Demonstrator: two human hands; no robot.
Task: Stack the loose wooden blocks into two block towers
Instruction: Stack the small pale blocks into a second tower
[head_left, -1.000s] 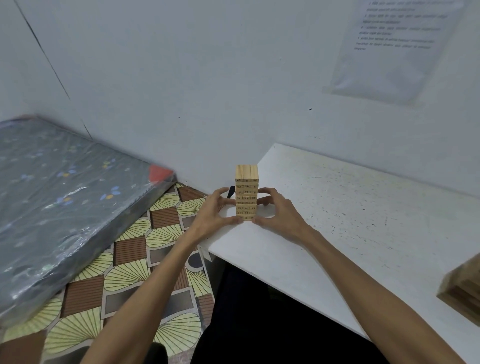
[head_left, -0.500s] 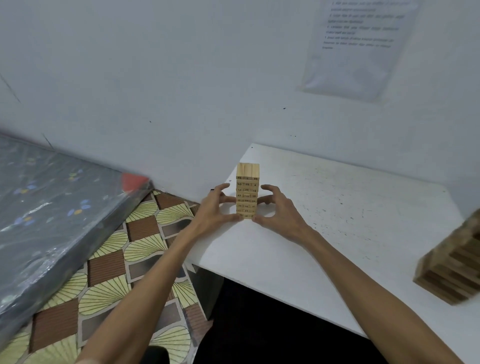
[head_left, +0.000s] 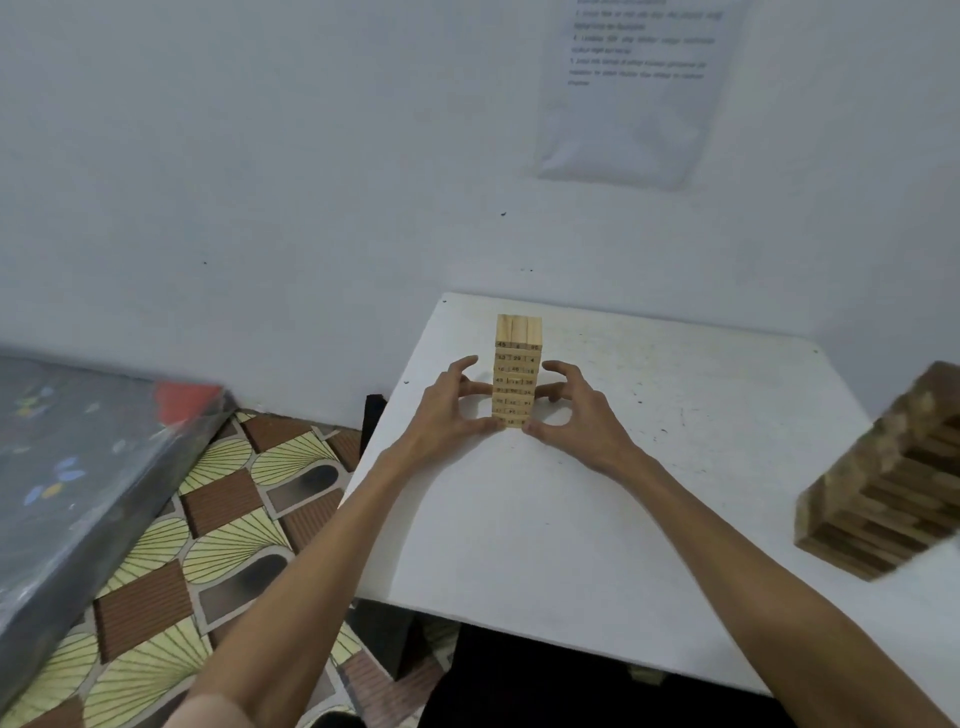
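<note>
Tower (head_left: 517, 371), pale wood with printed numbers, stands upright on the white table (head_left: 571, 519) toward its far left corner, close to the wall (head_left: 260, 156). The left arm (head_left: 311, 561) and right arm (head_left: 727, 530) reach forward from the near edge and converge on it.

The left hand (head_left: 452, 410) cups the tower's left side. Its palm is turned inward, its thumb tip presses against the bottom layer, and its curled fingers (head_left: 470, 387) touch the side about halfway up.

The right hand (head_left: 576, 410) mirrors this on the right side, thumb tip against the bottom layer and fingers arched like a claw. The lower fingers reach the side at mid-height. The index is bowed above them, and I cannot tell whether its tip meets the wood. The top layers stand free above both hands.

A second tower (head_left: 893, 478), darker and blurred, stands at the table's right edge, well apart from the hands and cut off by the frame. Left of the table are a patterned floor (head_left: 208, 519) and a plastic-wrapped mattress (head_left: 78, 467). A printed sheet (head_left: 634, 93) hangs on the wall.
</note>
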